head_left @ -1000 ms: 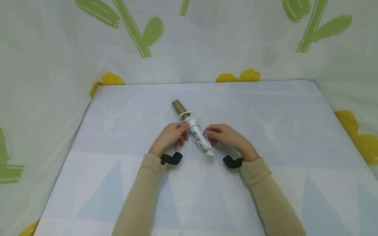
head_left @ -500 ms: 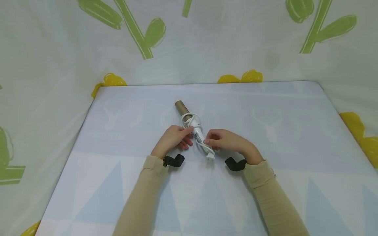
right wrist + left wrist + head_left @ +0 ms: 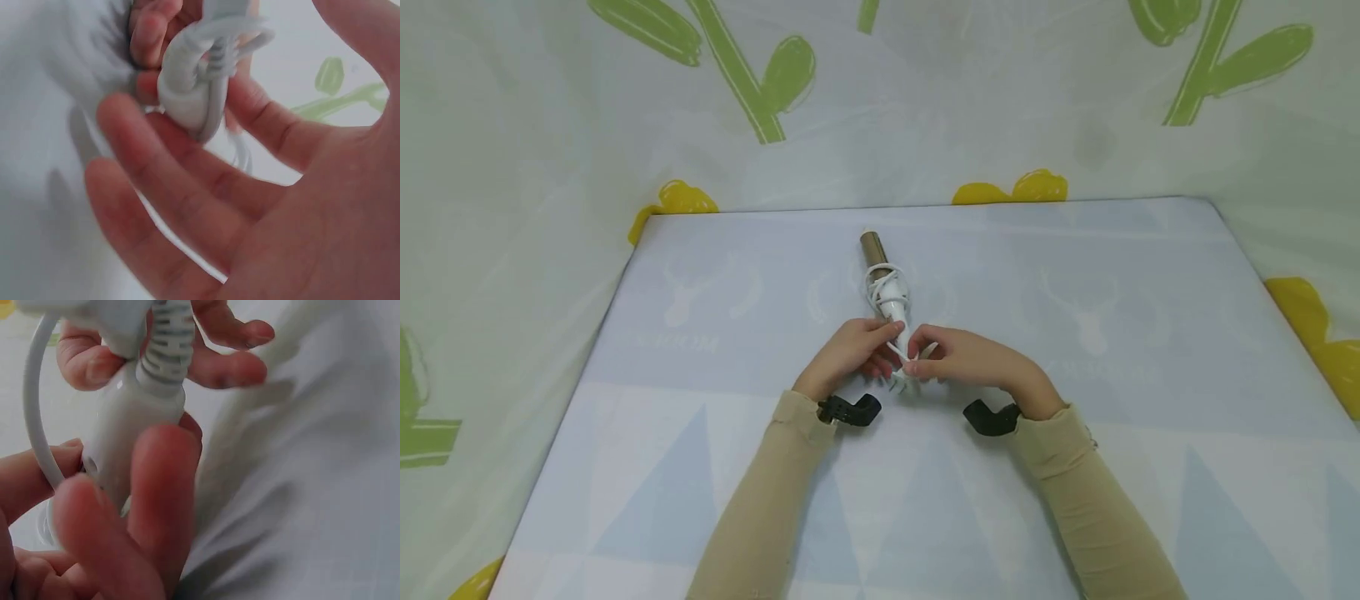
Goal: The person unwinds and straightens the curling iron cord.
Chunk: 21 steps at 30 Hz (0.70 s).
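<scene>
A curling iron [image 3: 893, 310] with a white handle and a brownish-gold barrel [image 3: 873, 250] points away from me, its white cord [image 3: 880, 289] looped around it. My left hand [image 3: 856, 347] grips the handle from the left. From the other side, my right hand [image 3: 973, 360] pinches the cord at the handle's near end with thumb and forefinger, its other fingers loosely spread. Below the fingers shows the white plug [image 3: 898, 383]. In the left wrist view, a ribbed cord sleeve [image 3: 169, 340] leaves the handle's end. Fingers partly hide the handle.
A table [image 3: 1075, 300] with a pale blue-and-white patterned cover lies under the hands. White curtains [image 3: 925, 100] with green leaf prints and yellow shapes enclose its back and sides. A black wrist camera [image 3: 850, 410] sits on each wrist.
The curling iron has swung from a slant to nearly straight ahead, its plug end moving left. The right hand has come in from beside the handle to the cord; the left hand has shifted right.
</scene>
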Motion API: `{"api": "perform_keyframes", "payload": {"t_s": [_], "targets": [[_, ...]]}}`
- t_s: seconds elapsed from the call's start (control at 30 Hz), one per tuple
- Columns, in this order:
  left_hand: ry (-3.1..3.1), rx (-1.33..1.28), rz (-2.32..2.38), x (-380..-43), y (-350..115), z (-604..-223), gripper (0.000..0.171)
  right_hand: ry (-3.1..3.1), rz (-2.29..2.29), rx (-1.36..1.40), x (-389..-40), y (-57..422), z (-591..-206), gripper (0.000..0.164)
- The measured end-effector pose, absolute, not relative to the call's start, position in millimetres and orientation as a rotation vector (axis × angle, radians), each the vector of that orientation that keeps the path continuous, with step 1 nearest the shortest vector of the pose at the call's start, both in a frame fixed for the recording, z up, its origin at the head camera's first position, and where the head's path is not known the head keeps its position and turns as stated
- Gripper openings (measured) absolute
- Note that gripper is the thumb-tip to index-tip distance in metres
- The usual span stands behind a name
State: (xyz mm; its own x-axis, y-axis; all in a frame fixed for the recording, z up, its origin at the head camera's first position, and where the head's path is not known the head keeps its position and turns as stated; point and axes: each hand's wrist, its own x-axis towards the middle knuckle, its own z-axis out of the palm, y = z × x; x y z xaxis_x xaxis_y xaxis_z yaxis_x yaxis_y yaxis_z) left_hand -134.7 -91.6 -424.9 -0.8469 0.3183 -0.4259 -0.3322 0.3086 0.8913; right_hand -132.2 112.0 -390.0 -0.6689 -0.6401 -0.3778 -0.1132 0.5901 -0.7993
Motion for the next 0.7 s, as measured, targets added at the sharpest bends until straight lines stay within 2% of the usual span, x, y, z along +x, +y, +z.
{"api": "perform_keyframes", "payload": {"t_s": [0.27,0.53,0.7], "targets": [[1.942,-0.071,1.688,-132,-90,-428,0.037,2.311,-0.895,-0.646,-121,100,-381,0.053],[1.76,-0.15,1.907,-134,-91,-428,0.038,2.315,-1.018,-0.648,-123,107,-378,0.045],[1.65,-0.172,1.964,-136,-94,-425,0.037,2.186,-1.158,-0.653,-125,111,-374,0.034]]}}
